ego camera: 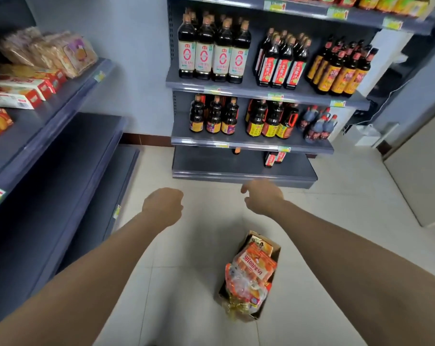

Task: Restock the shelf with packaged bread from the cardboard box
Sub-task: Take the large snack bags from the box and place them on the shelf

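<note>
Bread packs (251,273) sit heaped above the cardboard box (273,253) rim — grab carelessly and one slides onto the floor. Left hand (163,206) is curled empty, right hand (262,197) loosely half-open, nothing held.

**Orange packs, grey shelving, dark bottles**

A brown cardboard box (273,253) is showing orange-and-red bread packets (256,267) with clear wrap and a gold ribbon (236,309). Blue-grey shelves (61,151) are carrying red-and-white boxes (19,93). Dark sauce bottles (214,48) are wearing white, red and yellow labels. Floor tiles (199,245) are looking off-white.

Cardboard box (273,253) on tiled floor (199,245)
</note>
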{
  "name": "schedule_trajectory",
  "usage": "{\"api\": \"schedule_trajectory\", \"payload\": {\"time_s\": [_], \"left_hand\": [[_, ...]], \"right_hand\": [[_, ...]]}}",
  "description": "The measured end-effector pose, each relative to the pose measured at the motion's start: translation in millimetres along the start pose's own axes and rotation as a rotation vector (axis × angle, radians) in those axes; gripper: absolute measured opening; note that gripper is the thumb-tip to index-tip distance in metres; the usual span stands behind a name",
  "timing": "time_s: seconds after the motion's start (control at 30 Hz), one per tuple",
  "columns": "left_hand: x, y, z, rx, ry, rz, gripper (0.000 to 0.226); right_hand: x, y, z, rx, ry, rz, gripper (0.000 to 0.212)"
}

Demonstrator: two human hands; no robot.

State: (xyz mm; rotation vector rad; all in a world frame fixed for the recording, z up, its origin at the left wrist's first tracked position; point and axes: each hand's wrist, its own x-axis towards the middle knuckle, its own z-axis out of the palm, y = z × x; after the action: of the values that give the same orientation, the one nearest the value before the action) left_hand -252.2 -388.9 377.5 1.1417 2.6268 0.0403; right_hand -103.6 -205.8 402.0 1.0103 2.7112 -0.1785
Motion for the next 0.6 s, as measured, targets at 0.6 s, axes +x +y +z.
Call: {"api": "schedule_trajectory", "payload": {"time_s": [0.6], "left_hand": [[49,122,153,-0.047,-0.287,-0.058,0.023]], "right_hand": [[46,132,116,-0.012,-0.262,-0.020,0.035]]}}
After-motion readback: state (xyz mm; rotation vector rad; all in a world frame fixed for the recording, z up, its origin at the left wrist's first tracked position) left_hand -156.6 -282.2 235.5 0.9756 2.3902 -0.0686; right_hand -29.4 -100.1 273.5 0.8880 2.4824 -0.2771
